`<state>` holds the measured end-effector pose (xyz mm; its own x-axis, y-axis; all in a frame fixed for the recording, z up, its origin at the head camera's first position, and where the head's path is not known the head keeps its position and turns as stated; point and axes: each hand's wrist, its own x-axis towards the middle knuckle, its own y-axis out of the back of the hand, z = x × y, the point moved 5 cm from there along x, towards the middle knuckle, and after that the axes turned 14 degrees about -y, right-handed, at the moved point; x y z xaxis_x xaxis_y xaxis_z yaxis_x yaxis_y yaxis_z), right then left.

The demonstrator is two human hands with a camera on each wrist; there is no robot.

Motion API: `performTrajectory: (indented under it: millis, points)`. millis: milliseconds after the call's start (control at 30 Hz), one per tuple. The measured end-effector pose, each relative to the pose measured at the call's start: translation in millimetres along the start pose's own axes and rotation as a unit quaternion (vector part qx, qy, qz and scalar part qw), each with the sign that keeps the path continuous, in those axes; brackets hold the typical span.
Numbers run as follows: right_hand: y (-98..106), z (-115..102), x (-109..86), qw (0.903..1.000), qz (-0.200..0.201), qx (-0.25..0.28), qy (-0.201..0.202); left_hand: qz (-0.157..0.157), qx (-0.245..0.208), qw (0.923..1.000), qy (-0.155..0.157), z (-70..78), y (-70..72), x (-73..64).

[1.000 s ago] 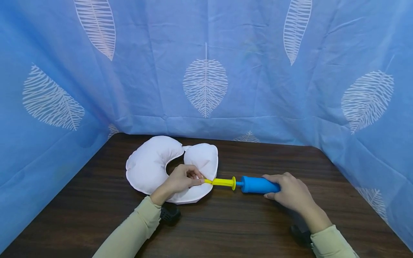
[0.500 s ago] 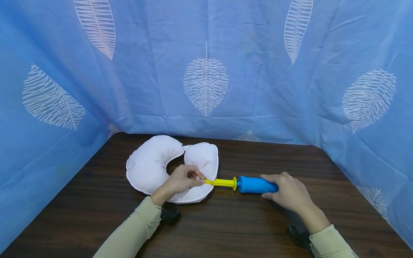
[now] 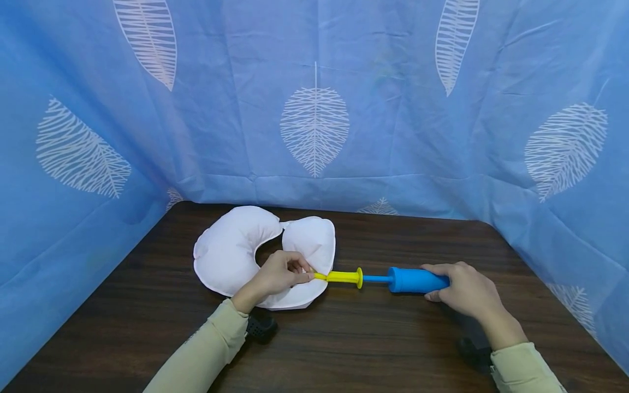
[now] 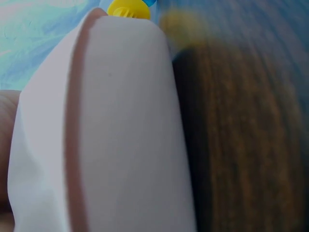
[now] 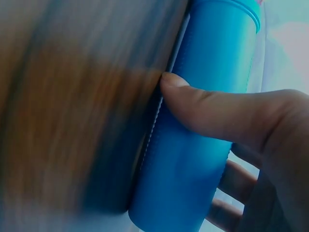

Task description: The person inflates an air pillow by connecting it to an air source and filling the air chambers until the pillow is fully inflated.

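Blue plastic for the most part, so guessed light, stiff and hollow, maybe slippery on the smooth sides. Reckoned safest to hold by the thick blue cylindrical pump barrel (image 3: 413, 280) and go easy on the thin straight blue rod (image 3: 377, 279), probably the weak spot against sideways bending. Had the right hand (image 3: 469, 289) gripping the barrel's outer end, thumb across one side, fingers round the other. Had the left hand (image 3: 277, 273) pinching, thumb to fingertips, at a narrow yellow tip (image 3: 320, 276) over the edge of a puffy white U-shaped pillow (image 3: 226, 251). Couldn't tell whether plugged into a valve, too covered up. Guessed soft and easily dented for the pillow.

Looks-wise: plain bright blue, a raised band near the rod end, bare rod showing, then a slim yellow plastic tube (image 3: 342, 277) with a round flange. Ran nearly straight, right of the pillow, low over or touching the dark wood-grain surface (image 3: 383, 338).
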<state>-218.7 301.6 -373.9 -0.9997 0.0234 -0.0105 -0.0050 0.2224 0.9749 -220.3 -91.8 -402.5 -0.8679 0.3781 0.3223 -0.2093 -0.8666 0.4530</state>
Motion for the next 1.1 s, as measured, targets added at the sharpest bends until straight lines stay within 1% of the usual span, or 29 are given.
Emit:
performTrajectory:
  millis: [200,367,700,967,1100]
  points:
    - [5,25,5.2,0.9998,-0.006,0.006,-0.020,0.000,0.003,1.0000,0.002,-2.6,-1.4,-0.1]
    - [6,32,6.7,0.9993,-0.011,0.003,-0.035,-0.004,0.002,1.0000,0.006,-5.7,-3.3,-0.6]
    - [5,30,8.1,0.9986,-0.018,0.002,-0.050,0.000,-0.015,0.9997,0.021,-7.3,-3.9,-0.5]
    - [4,21,5.5,0.9995,0.003,0.004,-0.031,0.006,-0.019,0.9989,0.042,-9.5,-4.3,-2.7]
    - [1,11,1.9,0.9997,0.018,0.007,-0.017,0.010,-0.019,0.9986,0.048,-11.3,-4.2,-2.7]
